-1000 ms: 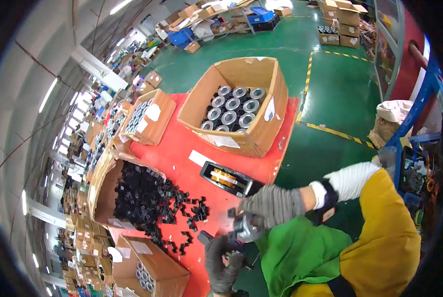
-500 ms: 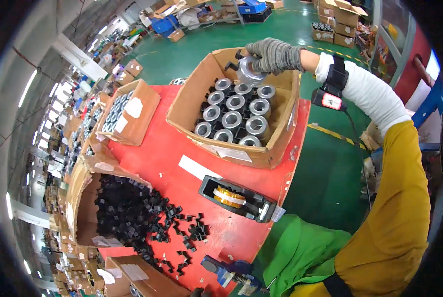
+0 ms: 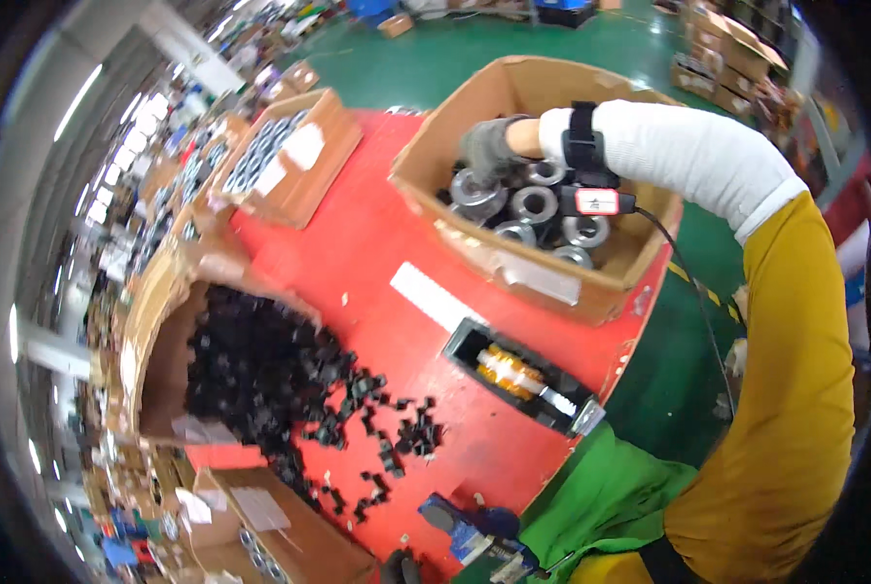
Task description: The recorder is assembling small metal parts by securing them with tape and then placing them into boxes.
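Note:
My right hand [image 3: 491,149], in a grey knit glove, reaches into a large open cardboard box [image 3: 538,275] at the far right. Its fingers, partly hidden and smeared by motion, are closed on a shiny metal ring [image 3: 477,195], which is over the left side of the box. Other thick metal rings [image 3: 535,204] stand beneath and beside it, with dark pieces between them. Only the dark gloved fingertips of my left hand [image 3: 399,567] show at the lower edge, on the red table near a blue clamp; whether they hold anything cannot be seen.
A tape dispenser [image 3: 523,375] with amber tape sits mid-table, near a white strip [image 3: 439,296]. Small black plastic clips [image 3: 260,365] spill from a tipped carton [image 3: 153,389]. A blue bench clamp [image 3: 470,533] is at the front edge. Another carton of rings [image 3: 304,175] stands far left.
My right hand has moved from the far rim down into the left side of the box, carrying the metal ring. The view has shifted, so the table appears further right.

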Motion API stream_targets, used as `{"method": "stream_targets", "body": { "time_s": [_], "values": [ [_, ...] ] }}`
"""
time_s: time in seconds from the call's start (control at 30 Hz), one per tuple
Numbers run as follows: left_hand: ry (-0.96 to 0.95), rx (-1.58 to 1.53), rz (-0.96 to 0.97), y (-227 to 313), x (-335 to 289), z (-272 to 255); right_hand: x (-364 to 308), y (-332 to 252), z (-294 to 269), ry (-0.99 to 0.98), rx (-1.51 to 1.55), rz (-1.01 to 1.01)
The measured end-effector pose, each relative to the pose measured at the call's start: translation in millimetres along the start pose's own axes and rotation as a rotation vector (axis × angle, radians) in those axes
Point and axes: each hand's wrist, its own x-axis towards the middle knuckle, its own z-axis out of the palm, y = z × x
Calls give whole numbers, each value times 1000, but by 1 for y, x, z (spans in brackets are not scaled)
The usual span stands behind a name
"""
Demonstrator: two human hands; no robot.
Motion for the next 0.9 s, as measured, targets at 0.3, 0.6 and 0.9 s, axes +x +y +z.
{"method": "stream_targets", "body": {
  "time_s": [0.3, 0.6, 0.9],
  "values": [
    [-84, -72, 101, 23, -8, 7, -41, 20, -18, -291, 861, 57],
    [56, 278, 598, 122, -68, -120, -135, -22, -29, -102, 1103, -236],
    [88, 410, 380, 184, 7, -288, -197, -23, 54, 411, 597, -116]
  ]
}}
